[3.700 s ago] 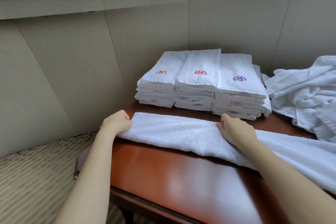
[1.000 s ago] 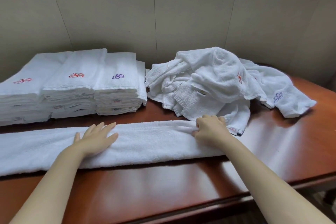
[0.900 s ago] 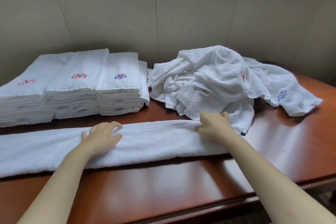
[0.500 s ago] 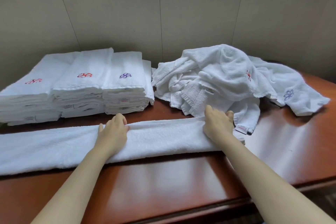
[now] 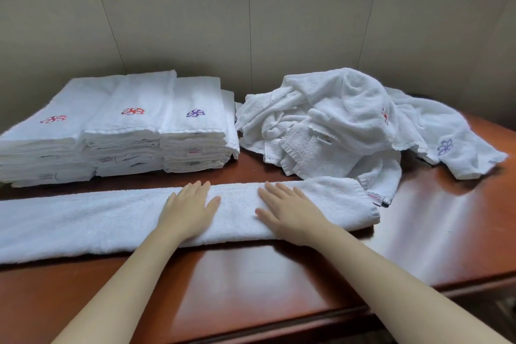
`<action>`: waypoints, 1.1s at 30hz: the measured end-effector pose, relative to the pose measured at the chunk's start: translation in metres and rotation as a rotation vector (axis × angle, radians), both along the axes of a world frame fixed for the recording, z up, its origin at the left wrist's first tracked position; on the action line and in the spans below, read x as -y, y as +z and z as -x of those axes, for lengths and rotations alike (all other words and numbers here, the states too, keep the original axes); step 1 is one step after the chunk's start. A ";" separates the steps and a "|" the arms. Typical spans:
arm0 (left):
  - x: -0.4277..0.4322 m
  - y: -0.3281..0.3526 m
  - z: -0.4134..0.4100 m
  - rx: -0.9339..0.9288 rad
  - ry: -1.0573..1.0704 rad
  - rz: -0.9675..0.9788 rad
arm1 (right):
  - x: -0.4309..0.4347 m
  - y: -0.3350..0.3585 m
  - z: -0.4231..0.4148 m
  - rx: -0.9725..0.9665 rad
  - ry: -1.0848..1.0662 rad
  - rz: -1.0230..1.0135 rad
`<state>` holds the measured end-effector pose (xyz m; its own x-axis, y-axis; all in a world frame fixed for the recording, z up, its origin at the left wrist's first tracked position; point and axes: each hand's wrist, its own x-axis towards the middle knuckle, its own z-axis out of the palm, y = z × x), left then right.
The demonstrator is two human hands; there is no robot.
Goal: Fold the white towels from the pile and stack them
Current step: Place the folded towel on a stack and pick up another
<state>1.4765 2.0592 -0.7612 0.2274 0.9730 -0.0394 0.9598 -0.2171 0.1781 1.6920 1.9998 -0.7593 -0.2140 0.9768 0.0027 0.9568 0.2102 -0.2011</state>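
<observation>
Long folded towel lies across table, near edge. Left hand and right hand rest flat on it, fingers spread, gripping nothing. Stacks at 10 o'clock. Loose pile at 2 o'clock, touching towel's right end.

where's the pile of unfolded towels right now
In the head view, the unfolded pile sits at the back right of the table, right of the folded stacks and just behind the long towel.
</observation>
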 end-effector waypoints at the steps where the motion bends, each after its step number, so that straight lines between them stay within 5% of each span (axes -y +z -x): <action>1: -0.001 0.001 0.000 0.012 0.003 -0.001 | -0.002 0.000 -0.002 -0.012 -0.021 -0.005; 7: -0.001 0.009 -0.002 0.205 0.019 -0.142 | -0.013 0.010 -0.012 -0.115 -0.058 0.020; 12: -0.010 0.013 -0.004 0.290 0.078 -0.052 | -0.018 0.015 -0.028 0.032 -0.221 -0.090; 19: -0.019 0.012 -0.014 0.181 0.137 -0.001 | -0.028 0.013 -0.028 0.048 -0.295 -0.169; 26: -0.016 0.005 -0.020 0.185 0.155 -0.197 | -0.029 0.012 -0.012 0.175 -0.412 -0.221; 30: -0.013 0.001 -0.019 0.175 0.113 -0.328 | -0.025 0.015 0.006 0.204 -0.277 -0.371; 33: -0.016 0.002 -0.017 0.174 0.091 -0.353 | -0.022 0.011 0.020 0.054 -0.030 -0.250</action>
<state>1.4935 2.0752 -0.7596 0.1136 0.9362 0.3325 0.9398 -0.2098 0.2697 1.6717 2.0223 -0.7478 -0.1917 0.9530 0.2345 0.9711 0.2188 -0.0952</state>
